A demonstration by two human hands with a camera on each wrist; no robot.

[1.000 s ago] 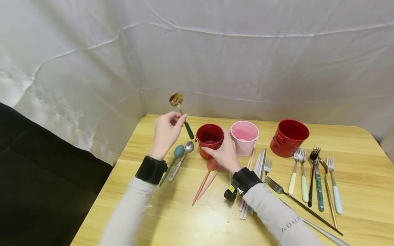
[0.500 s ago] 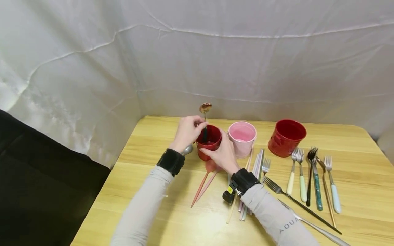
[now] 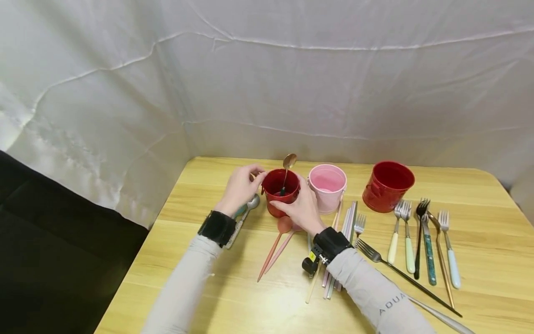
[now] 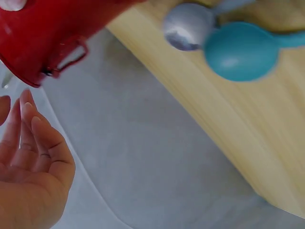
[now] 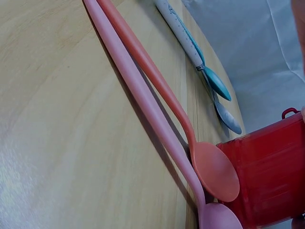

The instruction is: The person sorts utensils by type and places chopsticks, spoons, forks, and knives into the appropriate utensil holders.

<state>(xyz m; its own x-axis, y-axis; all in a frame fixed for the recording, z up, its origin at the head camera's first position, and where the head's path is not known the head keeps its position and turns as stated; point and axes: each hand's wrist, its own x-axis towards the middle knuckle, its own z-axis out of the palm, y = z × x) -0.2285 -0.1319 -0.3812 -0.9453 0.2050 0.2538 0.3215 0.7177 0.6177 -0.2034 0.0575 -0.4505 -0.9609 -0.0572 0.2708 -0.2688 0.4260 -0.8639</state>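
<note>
A small red cup [image 3: 271, 202] stands on the wooden table [image 3: 217, 287]. In it leans a gold spoon [image 3: 289, 161] with a dark green handle, bowl upward. My right hand [image 3: 298, 208] grips the cup's front and right side. My left hand [image 3: 242, 188] hovers just left of the rim with relaxed fingers, holding nothing. The left wrist view shows those loose fingers [image 4: 33, 157] below the red cup [image 4: 43, 33]. In the right wrist view the red cup [image 5: 269, 176] stands beside two pink spoons [image 5: 214, 174].
A teal spoon [image 4: 243, 50] and a silver spoon [image 4: 188, 26] lie left of the cup, near the table's left edge. A pink bucket [image 3: 327, 188] and a second red cup [image 3: 388, 185] stand to the right. Chopsticks [image 3: 348, 225] and several forks [image 3: 421, 241] lie in front.
My left hand carried the gold spoon rightward, set it handle-down into the red cup, let go, and drew back to the cup's left. My right hand kept its hold on the cup.
</note>
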